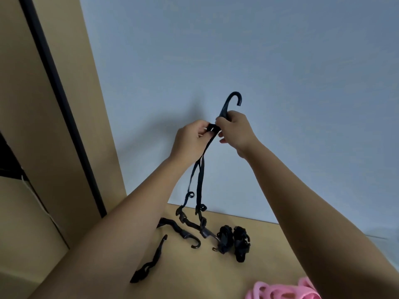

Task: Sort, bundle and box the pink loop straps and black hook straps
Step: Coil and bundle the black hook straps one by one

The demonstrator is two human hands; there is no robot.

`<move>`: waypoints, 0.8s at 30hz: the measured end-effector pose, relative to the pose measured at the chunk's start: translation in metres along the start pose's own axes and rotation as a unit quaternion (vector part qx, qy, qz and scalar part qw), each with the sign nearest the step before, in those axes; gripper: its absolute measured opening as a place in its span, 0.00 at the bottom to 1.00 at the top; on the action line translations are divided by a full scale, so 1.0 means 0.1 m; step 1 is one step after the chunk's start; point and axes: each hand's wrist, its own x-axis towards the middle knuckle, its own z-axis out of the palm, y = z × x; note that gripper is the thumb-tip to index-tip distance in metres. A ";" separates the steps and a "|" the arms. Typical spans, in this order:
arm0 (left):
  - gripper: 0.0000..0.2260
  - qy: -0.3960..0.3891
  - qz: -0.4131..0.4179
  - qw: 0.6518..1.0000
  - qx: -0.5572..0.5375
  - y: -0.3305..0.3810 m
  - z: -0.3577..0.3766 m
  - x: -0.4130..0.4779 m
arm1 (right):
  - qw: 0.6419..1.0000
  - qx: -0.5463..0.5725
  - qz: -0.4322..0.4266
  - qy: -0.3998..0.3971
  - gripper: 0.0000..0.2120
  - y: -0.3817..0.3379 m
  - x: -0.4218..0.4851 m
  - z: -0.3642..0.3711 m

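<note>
I hold a black hook strap (199, 169) up in front of the wall. My right hand (236, 131) grips its upper hook just below the curved tip. My left hand (191, 139) pinches the strap's webbing right beside it. The strap hangs down in two strands, and its lower end trails on the tan table (194, 275). Two rolled black strap bundles (234, 241) lie side by side on the table. Loose black hook straps (181, 229) lie to their left, one more (149, 263) nearer me. Pink loop straps (282, 290) show at the bottom edge.
A pale blue wall (259, 50) rises behind the table. A tan panel with a black vertical strip (60, 104) stands at the left, with a dark opening and a white cord beside it.
</note>
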 end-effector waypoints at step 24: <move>0.20 -0.126 -0.249 0.949 0.147 -1.02 0.06 -0.22 | 0.987 0.074 -0.059 0.132 0.08 -0.09 0.11 -0.05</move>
